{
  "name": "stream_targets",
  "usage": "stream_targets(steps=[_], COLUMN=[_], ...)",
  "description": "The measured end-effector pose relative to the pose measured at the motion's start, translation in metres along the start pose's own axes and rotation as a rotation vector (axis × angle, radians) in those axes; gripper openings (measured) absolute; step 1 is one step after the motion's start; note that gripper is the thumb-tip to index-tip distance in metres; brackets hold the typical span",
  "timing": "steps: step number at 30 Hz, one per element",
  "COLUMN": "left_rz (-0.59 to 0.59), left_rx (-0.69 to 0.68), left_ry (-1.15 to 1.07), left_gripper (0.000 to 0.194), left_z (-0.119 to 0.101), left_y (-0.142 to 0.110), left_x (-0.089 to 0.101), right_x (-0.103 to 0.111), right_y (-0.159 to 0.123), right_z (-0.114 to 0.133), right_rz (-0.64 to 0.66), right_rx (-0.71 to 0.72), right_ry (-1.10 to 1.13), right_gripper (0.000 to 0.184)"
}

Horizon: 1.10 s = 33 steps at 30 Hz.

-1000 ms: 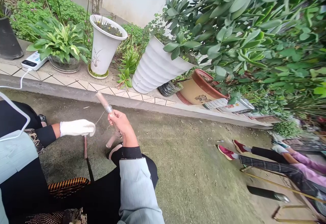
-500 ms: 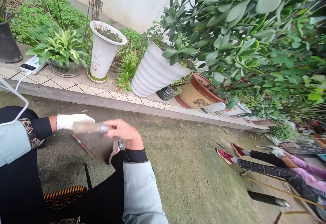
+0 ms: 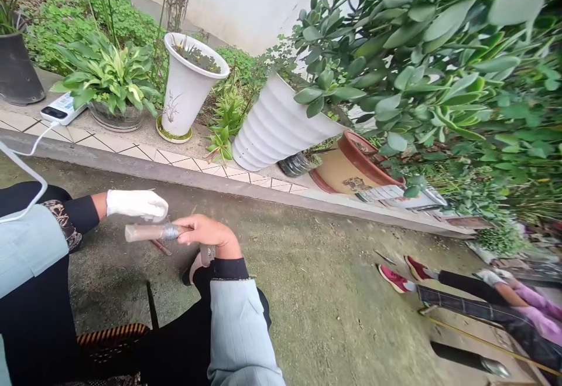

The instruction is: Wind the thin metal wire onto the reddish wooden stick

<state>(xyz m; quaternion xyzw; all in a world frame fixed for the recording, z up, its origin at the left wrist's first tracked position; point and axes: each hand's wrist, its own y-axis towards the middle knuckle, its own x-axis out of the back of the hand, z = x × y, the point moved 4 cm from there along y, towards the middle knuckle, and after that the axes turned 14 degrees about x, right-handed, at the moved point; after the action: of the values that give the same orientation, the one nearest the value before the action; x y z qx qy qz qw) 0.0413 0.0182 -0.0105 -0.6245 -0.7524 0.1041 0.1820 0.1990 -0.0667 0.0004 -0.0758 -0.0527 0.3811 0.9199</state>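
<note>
My right hand [image 3: 206, 231], bare, is closed around one end of a short brownish stick [image 3: 147, 232] with silvery wire wound about its middle. The stick's thicker, paler end points left. My left hand [image 3: 137, 203], in a white glove, is just above that end with its fingers curled. A thin, blurred bit shows at the glove's fingertips; what it is I cannot make out. Below the stick, a reddish-brown rod [image 3: 161, 247] lies on the ground, partly hidden by it.
A tiled ledge [image 3: 171, 159] bears potted plants, including a tall white pot [image 3: 191, 93] and a ribbed white pot [image 3: 281, 125]. A white device [image 3: 64, 109] with a cable sits on it. At the right are another person's legs [image 3: 465, 304] and a dark bottle [image 3: 465, 358].
The stick has dropped slightly and is sharper now. My gloved left hand has come apart from it, lying above it. The view has shifted a little.
</note>
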Motion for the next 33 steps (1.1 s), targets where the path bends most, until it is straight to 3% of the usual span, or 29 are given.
stream_targets(steps=[4, 7, 12, 17, 20, 22, 23, 25, 27, 28, 29, 30, 33], left_rz=[-0.005, -0.026, -0.153, -0.218, -0.243, -0.224, -0.211, -0.18, -0.135, -0.11, -0.089, -0.088, -0.161], left_rx=[0.06, 0.028, -0.042, 0.054, 0.108, 0.055, 0.023, -0.009, -0.008, -0.002, 0.01, 0.025, 0.063], left_ry=[-0.168, -0.071, 0.119, 0.236, 0.358, 0.396, 0.394, 0.35, 0.251, 0.175, 0.086, -0.011, -0.212], left_gripper=[0.041, 0.043, 0.039, 0.033, 0.032, 0.029, 0.028, 0.029, 0.03, 0.031, 0.032, 0.033, 0.038], left_z=[0.022, 0.028, 0.022, 0.027, 0.026, 0.02, 0.016, 0.012, 0.013, 0.014, 0.017, 0.02, 0.03], left_y=[0.01, 0.012, 0.009, 0.008, 0.004, -0.001, -0.003, -0.006, -0.007, -0.007, -0.005, -0.003, 0.004], left_x=[-0.02, -0.029, -0.025, -0.025, -0.026, -0.026, -0.025, -0.021, -0.016, -0.014, -0.012, -0.011, -0.01], right_x=[0.007, 0.008, 0.01, 0.027, 0.037, 0.036, 0.032, 0.016, -0.008, -0.016, -0.02, -0.016, 0.019], right_y=[-0.006, -0.002, 0.008, 0.002, -0.005, -0.005, -0.001, 0.008, 0.014, 0.014, 0.013, 0.01, -0.003], right_z=[0.008, -0.001, -0.02, -0.025, -0.025, -0.026, -0.026, -0.031, -0.033, -0.028, -0.021, -0.013, 0.002], right_rz=[-0.284, -0.43, -0.573, -0.668, -0.749, -0.707, -0.624, -0.295, 0.095, 0.21, 0.233, 0.16, -0.37], right_rx=[0.146, 0.138, 0.06, -0.022, -0.209, -0.399, -0.486, -0.577, -0.5, -0.4, -0.279, -0.156, 0.127], right_ry=[0.176, 0.238, 0.221, 0.039, -0.337, -0.653, -0.766, -0.772, -0.503, -0.333, -0.178, -0.057, 0.06], right_gripper=[0.037, 0.04, 0.039, 0.028, 0.02, 0.019, 0.017, 0.013, 0.011, 0.014, 0.019, 0.026, 0.033])
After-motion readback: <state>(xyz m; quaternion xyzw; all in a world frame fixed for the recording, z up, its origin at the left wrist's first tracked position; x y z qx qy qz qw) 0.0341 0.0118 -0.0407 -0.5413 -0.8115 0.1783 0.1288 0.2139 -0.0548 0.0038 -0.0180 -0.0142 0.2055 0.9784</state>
